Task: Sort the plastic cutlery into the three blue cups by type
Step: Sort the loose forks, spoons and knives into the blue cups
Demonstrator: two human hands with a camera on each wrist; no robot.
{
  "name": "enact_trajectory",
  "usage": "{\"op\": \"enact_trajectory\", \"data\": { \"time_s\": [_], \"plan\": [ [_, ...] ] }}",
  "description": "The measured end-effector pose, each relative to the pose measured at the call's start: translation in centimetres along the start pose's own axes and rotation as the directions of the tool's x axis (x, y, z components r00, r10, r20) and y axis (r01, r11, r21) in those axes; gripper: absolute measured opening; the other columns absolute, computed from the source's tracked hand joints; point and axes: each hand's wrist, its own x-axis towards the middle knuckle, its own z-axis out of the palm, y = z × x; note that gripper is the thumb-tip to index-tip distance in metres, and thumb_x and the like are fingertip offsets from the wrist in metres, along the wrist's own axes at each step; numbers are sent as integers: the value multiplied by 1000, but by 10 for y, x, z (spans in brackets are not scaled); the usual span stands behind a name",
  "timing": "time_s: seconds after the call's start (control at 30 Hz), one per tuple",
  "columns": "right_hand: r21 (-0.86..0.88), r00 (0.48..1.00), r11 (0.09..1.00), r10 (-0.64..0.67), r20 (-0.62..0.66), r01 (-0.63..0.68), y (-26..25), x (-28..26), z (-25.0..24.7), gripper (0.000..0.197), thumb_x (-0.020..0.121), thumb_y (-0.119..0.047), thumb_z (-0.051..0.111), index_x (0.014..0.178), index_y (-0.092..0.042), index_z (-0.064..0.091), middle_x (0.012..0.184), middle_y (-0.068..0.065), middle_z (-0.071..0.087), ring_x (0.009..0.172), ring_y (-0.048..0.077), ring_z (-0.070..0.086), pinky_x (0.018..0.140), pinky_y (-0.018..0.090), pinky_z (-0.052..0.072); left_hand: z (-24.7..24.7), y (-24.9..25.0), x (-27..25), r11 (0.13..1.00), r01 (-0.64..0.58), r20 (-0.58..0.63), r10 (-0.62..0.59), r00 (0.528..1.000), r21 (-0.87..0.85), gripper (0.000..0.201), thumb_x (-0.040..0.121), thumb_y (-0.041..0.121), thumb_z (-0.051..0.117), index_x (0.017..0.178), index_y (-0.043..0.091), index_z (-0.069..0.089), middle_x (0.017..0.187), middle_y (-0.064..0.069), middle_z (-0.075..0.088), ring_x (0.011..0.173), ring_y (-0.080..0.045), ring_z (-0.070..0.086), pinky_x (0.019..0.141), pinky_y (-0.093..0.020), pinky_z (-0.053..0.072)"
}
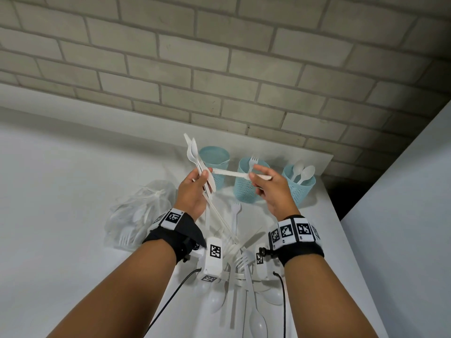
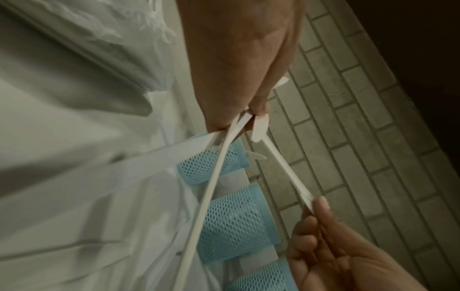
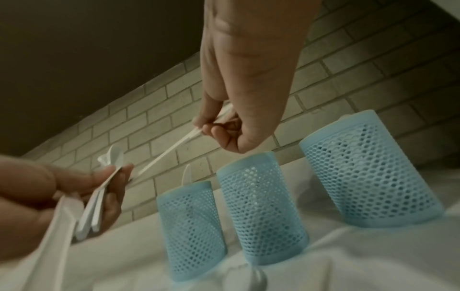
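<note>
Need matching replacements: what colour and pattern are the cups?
Light blue cups with a perforated mesh wall, clearest in the right wrist view.

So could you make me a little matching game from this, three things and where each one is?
Things:
1. middle blue cup
2. right blue cup
3. left hand

Contents:
A. two spoons
B. a bunch of mixed cutlery
C. one fork

Pairs: 1-C, 2-A, 3-B
</note>
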Motion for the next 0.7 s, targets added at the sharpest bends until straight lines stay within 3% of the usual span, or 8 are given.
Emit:
{"op": "enact_trajectory", "data": {
  "time_s": [0.07, 0.17, 0.33, 0.4, 0.5, 0.6, 0.7],
  "plan": [
    [212, 999, 977, 7, -39, 2, -3, 3, 0, 14, 86, -2, 63, 95, -13, 64, 73, -1, 59, 60, 6, 48, 55, 17, 40, -1, 1, 1, 1000, 6, 11, -6, 1000, -25, 17, 98, 6, 42, 100, 9, 59, 93, -3, 60, 84, -12, 57, 75, -22, 49],
    [465, 998, 885, 47, -52, -17, -11, 7, 0, 8, 90, -8, 59, 84, -11, 64, 64, -4, 59, 58, 5, 46, 49, 15, 41, -2, 3, 3, 1000, 21, 17, -21, 1000, -23, 27, 99, 9, 42, 122, 3, 53, 94, -1, 58, 82, -11, 54, 72, -22, 46],
    [587, 987, 803, 156, -38, -104, -21, 10, 5, 29, 100, -29, 39, 79, -14, 52, 60, -1, 53, 47, 8, 52, 47, 19, 47, -1, 8, 5, 998, 54, 75, -50, 996, -43, 40, 100, 13, 40, 139, 4, 40, 96, 2, 57, 84, -11, 53, 72, -23, 43],
    [442, 981, 879, 196, 5, -178, -21, 9, 8, 27, 102, -30, 35, 82, -15, 46, 62, 2, 50, 37, 6, 47, 37, 14, 38, 3, 11, 3, 996, 51, 105, -44, 993, -67, 37, 100, 13, 39, 136, 8, 42, 93, 4, 57, 78, -9, 52, 70, -23, 42],
    [-39, 962, 971, 239, 134, -235, -13, 4, 12, 12, 96, -27, 52, 91, -16, 50, 68, 1, 47, 36, 3, 31, 32, 14, 23, 8, 13, 2, 995, 43, 145, -31, 989, -86, 32, 100, 12, 39, 130, 16, 46, 92, 5, 57, 73, -8, 50, 68, -22, 43],
    [-396, 878, 887, 371, 302, -239, -3, -8, 11, 15, 85, -27, 66, 92, -15, 61, 72, -1, 57, 43, 3, 29, 35, 14, 24, 11, 14, 1, 993, 41, 169, -22, 985, -110, 24, 99, 13, 39, 119, 19, 52, 89, 6, 56, 68, -7, 50, 62, -21, 46],
    [-465, 791, 854, 446, 419, -235, 5, -15, 11, 11, 83, -26, 69, 85, -16, 66, 74, -3, 63, 45, 3, 28, 38, 13, 22, 13, 15, 1, 993, 27, 174, -6, 985, -119, 21, 99, 13, 39, 110, 21, 55, 88, 5, 55, 64, -7, 50, 58, -20, 48]
  ]
}}
